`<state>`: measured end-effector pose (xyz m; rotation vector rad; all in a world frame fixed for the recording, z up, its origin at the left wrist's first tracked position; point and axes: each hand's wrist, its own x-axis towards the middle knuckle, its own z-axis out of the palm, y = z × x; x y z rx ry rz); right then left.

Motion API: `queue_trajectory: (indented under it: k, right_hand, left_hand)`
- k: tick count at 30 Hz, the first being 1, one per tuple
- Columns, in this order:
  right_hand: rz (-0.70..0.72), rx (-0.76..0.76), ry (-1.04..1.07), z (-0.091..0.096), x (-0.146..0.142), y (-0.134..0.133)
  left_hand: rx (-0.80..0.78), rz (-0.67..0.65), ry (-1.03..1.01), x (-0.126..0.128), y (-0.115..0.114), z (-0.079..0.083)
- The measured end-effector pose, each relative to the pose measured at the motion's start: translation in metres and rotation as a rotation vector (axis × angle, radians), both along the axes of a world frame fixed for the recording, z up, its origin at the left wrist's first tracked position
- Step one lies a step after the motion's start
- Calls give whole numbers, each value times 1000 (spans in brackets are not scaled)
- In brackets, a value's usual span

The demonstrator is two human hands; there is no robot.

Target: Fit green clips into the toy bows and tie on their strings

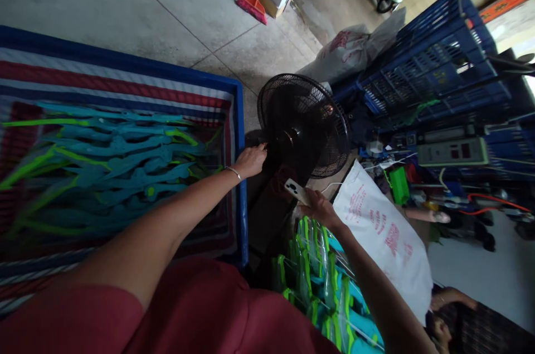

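My left hand (251, 160), with a bracelet at the wrist, reaches over the blue crate's edge to a black electric fan (303, 125). Its fingers are closed at the dark housing beside the fan's round cage; the exact part they grip is hard to make out. In my right hand (321, 209) is a light-coloured smartphone (297, 191), its camera lenses facing up. Below that hand stand stacked teal and lime-green plastic pieces (324, 270) with thin ties across them. More such long pieces (125, 159) lie loose in the blue crate (240, 175) on striped cloth.
A white printed sack (388, 231) lies right of my right forearm. Blue lattice crates (430, 64) and a filled sack (343, 53) stand beyond the fan. A red broom (253, 5) leans at a pillar. Another person's arm (453, 297) shows at lower right.
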<state>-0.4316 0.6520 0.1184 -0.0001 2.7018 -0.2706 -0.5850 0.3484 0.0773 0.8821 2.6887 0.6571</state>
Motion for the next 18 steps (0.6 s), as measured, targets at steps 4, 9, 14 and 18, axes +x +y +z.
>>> queue_trajectory:
  k: [4, 9, 14, 18]
  right_hand:
    - [86, 42, 145, 6, 8, -11]
    - [174, 12, 345, 6, 4, -11]
    - [238, 14, 487, -15, -11, 4]
    - [223, -17, 456, -26, -19, 10]
  left_hand:
    - [2, -1, 1, 0, 0, 0]
    - [9, 2, -2, 1, 2, -5]
    - [2, 7, 23, 0, 4, -11]
    - [-1, -1, 45, -1, 5, -14]
